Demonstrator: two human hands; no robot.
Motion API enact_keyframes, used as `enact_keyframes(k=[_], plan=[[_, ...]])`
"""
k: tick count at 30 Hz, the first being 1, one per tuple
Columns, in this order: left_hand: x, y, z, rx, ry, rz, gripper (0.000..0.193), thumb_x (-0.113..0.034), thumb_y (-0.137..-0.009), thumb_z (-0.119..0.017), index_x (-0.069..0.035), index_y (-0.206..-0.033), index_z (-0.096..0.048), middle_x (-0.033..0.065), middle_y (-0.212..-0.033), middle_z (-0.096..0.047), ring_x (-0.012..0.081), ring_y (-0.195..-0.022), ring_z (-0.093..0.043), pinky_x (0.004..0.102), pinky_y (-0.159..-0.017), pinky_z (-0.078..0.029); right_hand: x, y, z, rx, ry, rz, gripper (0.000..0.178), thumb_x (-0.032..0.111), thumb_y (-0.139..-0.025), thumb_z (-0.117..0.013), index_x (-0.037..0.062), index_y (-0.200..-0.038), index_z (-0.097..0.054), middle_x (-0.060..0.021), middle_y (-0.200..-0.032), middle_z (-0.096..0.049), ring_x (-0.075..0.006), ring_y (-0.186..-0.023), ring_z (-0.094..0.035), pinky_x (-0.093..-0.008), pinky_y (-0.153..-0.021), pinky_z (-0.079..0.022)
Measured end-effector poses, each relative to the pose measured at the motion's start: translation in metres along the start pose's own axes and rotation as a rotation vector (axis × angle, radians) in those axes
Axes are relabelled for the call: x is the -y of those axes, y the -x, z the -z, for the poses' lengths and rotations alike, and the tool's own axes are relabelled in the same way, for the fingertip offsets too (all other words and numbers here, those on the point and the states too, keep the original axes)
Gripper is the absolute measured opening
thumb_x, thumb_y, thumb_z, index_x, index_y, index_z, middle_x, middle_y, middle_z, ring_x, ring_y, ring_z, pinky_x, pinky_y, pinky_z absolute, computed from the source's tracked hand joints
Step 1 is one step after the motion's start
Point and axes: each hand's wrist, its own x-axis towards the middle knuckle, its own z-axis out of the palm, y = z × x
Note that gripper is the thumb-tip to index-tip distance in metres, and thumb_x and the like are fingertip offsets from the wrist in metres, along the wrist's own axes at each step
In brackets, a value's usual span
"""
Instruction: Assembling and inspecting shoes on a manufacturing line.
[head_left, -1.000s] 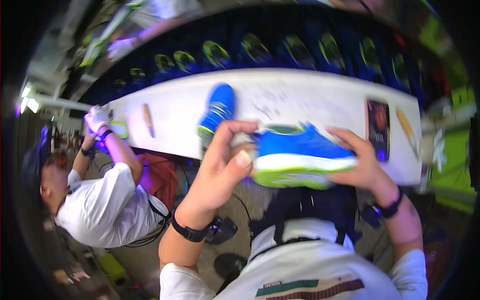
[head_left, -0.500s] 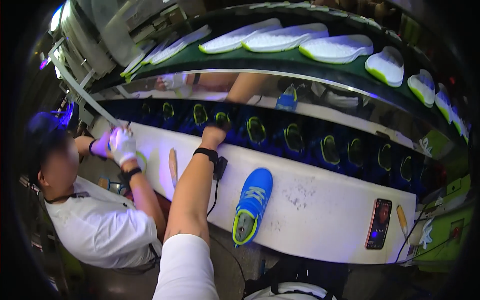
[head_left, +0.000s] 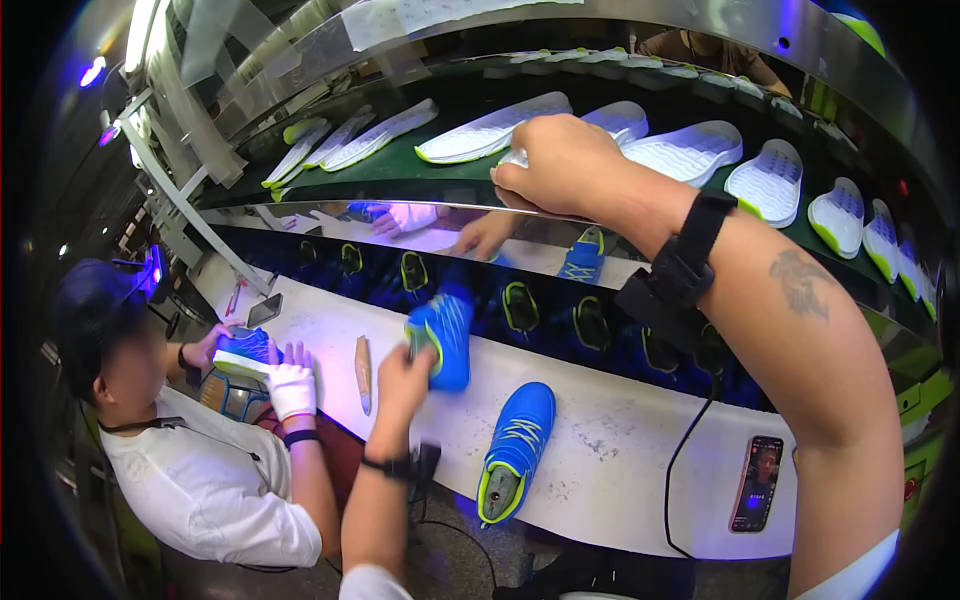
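Note:
My left hand (head_left: 402,385) is closed round the heel end of a blue shoe upper (head_left: 452,335) with lime trim, lifted over the white table and slightly blurred. My right hand (head_left: 560,165) reaches across to the green belt, its fingers curled on a white shoe sole (head_left: 618,120) whose near end they cover. Beside it on the belt lies another white sole with a lime edge (head_left: 490,128). A second blue shoe upper (head_left: 518,440), with a grey last inside, stands on the table between my arms.
On the left a co-worker (head_left: 200,470) holds a blue shoe with a white sole (head_left: 243,350). A wooden-handled tool (head_left: 363,375) and a phone (head_left: 757,485) lie on the white table (head_left: 620,500). Several dark uppers (head_left: 520,307) line the lower belt; a cable hangs from my right wrist.
My left hand has drawn back from the lower belt with a blue shoe upper. My right arm has come into view, its hand on the upper belt. The co-worker now holds a shoe.

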Motion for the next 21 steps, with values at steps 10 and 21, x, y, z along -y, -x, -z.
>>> enact_keyframes(k=[10,21], plan=[[-0.021,0.131,0.092,0.301,-0.264,-0.098,0.045,-0.042,-0.072,-0.085,-0.003,-0.079,-0.063,0.0136,-0.059,-0.062,0.0262,-0.053,-0.065,0.0381,-0.054,-0.051,-0.004,0.215,-0.032,-0.485,-0.398,0.976,0.012,0.015,-0.082,-0.073,0.0041,-0.084,-0.068,-0.0086,-0.087,-0.069,-0.0263,-0.075,-0.069,-0.0340,-0.061,-0.056],[-0.158,-0.045,-0.114,0.849,-0.122,-0.029,0.050,-0.046,-0.090,-0.070,0.003,-0.095,-0.066,0.0093,-0.082,-0.064,0.0206,-0.065,-0.062,0.0338,-0.061,-0.060,-0.070,0.424,-0.119,0.008,-0.530,0.375,0.013,0.014,-0.078,-0.078,0.0074,-0.085,-0.069,-0.0068,-0.092,-0.070,-0.0261,-0.087,-0.071,-0.0389,-0.081,-0.056]])
